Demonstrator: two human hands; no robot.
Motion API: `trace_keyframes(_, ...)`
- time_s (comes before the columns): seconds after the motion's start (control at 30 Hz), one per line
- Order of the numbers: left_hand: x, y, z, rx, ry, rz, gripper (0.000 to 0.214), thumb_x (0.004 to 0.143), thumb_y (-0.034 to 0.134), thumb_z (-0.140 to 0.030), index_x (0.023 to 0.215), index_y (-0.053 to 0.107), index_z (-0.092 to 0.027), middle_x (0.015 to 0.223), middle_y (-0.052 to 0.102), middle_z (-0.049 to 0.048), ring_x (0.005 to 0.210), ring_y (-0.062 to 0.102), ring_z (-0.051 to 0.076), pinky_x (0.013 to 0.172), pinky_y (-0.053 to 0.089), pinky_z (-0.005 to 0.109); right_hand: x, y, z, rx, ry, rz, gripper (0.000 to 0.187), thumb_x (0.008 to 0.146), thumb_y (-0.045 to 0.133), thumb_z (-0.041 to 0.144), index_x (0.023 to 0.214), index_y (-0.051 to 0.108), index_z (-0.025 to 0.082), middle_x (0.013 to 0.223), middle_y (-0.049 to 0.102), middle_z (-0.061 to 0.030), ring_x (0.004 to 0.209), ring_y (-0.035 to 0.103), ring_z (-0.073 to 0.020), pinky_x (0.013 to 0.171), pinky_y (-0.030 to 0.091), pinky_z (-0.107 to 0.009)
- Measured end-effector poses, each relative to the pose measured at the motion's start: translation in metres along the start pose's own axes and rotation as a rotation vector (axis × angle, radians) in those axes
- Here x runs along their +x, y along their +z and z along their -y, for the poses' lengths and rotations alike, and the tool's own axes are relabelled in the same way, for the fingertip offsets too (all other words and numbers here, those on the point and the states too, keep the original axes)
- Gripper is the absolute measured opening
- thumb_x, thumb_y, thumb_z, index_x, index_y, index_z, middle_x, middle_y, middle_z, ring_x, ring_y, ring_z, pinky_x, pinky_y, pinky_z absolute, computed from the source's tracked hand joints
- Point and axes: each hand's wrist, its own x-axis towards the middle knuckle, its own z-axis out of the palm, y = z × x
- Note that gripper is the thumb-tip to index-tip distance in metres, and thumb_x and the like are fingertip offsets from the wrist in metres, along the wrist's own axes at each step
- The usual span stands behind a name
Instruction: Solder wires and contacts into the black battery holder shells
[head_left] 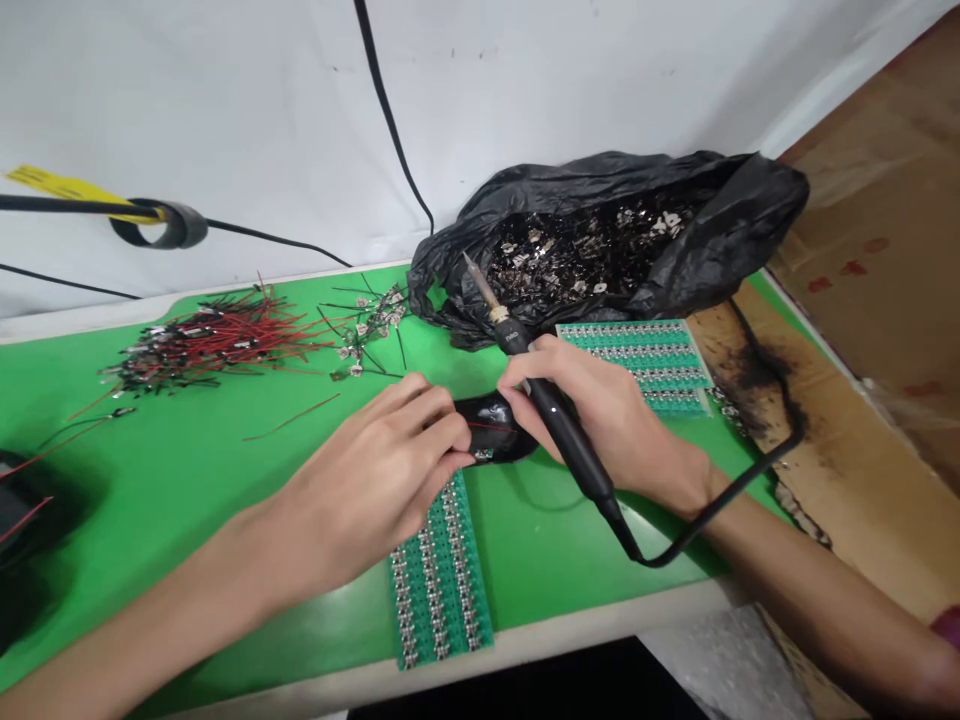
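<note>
My left hand (390,455) has its fingers pinched together on a small glossy black part (495,425) with a thin red wire across it, resting on the green mat (187,470). My right hand (600,415) holds a black soldering iron (559,420) between thumb and fingers, its metal tip (476,280) pointing up and back, while its fingertips also touch the black part. A green circuit board strip (439,580) with several rows of small metal parts lies under my left hand, reaching the table's front edge.
A black plastic bag (615,240) full of small metal parts lies at the back. Another green board panel (645,355) lies beside it. A pile of red and black wires (210,340) is at the back left. The iron's cable (742,480) loops right over a scorched cardboard surface (825,420).
</note>
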Motion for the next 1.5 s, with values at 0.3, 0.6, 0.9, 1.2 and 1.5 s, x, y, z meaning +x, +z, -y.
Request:
trace_keyframes(0.3,-0.005,0.001,-0.004,-0.103,-0.087,-0.047,0.005,0.108,0.064,-0.016,0.108,0.062,-0.021,0.1,0.068,0.0023,0.091,0.059,0.02,0.081,0.052,0.035,-0.003,-0.001,0.0,-0.009,0.001,0.005,0.018,0.108,0.066,0.013,0.121,0.064,0.026,0.1,0.063,0.0008,0.084,0.063,-0.0135,0.075,0.048,-0.026)
trace_keyframes(0.6,-0.014,0.001,-0.011,0.051,-0.006,-0.153,0.017,0.101,0.071,-0.013,0.115,0.062,-0.017,0.102,0.069,0.0055,0.094,0.059,0.022,0.082,0.054,0.038,-0.003,-0.001,0.001,-0.006,0.026,0.01,0.019,0.108,0.064,0.014,0.122,0.064,0.026,0.103,0.067,0.0001,0.084,0.065,-0.014,0.075,0.048,-0.027)
trace_keyframes(0.9,-0.014,0.014,-0.015,0.253,0.088,-0.302,0.022,0.093,0.079,-0.008,0.106,0.064,-0.017,0.093,0.075,0.0063,0.087,0.064,0.023,0.074,0.055,0.04,-0.004,-0.002,0.001,0.004,0.046,0.02,0.02,0.108,0.064,0.012,0.121,0.064,0.027,0.105,0.068,0.0001,0.085,0.065,-0.0142,0.077,0.05,-0.026)
trace_keyframes(1.2,-0.01,0.019,-0.019,0.301,0.107,-0.351,0.025,0.086,0.083,-0.007,0.102,0.065,-0.015,0.088,0.076,0.0077,0.084,0.064,0.025,0.07,0.053,0.041,-0.003,-0.002,0.003,0.008,0.065,0.022,0.018,0.109,0.064,0.014,0.122,0.064,0.026,0.105,0.067,0.0009,0.082,0.063,-0.0125,0.075,0.047,-0.026)
trace_keyframes(1.5,-0.013,0.022,-0.015,0.326,0.131,-0.398,0.025,0.087,0.082,-0.007,0.105,0.067,-0.015,0.088,0.077,0.0079,0.084,0.064,0.025,0.069,0.054,0.04,-0.004,-0.002,0.002,-0.001,0.046,0.018,0.018,0.109,0.064,0.014,0.121,0.063,0.027,0.102,0.066,0.0004,0.082,0.063,-0.0135,0.075,0.048,-0.027)
